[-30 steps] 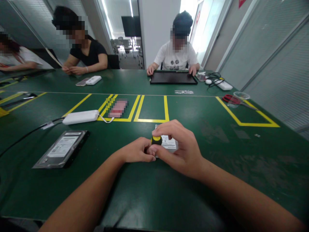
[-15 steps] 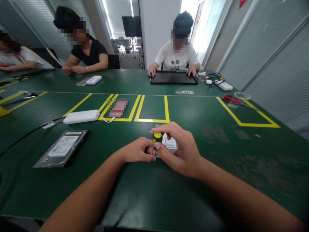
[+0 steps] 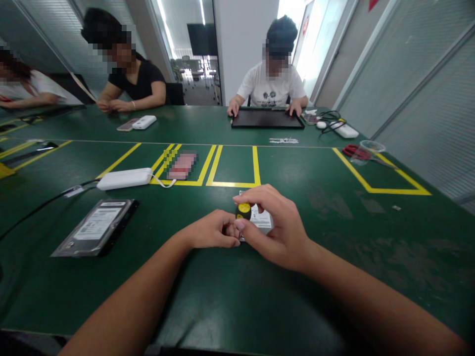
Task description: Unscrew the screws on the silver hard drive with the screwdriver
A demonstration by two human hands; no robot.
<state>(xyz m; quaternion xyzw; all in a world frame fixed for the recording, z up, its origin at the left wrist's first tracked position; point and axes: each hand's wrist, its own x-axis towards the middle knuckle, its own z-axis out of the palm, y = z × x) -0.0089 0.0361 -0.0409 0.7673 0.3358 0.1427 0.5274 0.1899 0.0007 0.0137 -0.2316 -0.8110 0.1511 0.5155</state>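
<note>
My right hand is closed in a pinch around a small screwdriver with a yellow and black handle top, held upright over a silver hard drive with a white label. My left hand is curled beside it, its fingertips pressed at the screwdriver's lower end and the drive's near left corner. The drive lies flat on the green table, mostly covered by my right hand.
A second hard drive lies at the left, with a white power bank and cable behind it. Yellow tape boxes mark the table. Scissors and a plastic cup sit at the far right. Three other people sit across the table, one at a black tray.
My right-hand fingers have shifted round the screwdriver handle, as in a twist. The left hand and the drive have stayed in place.
</note>
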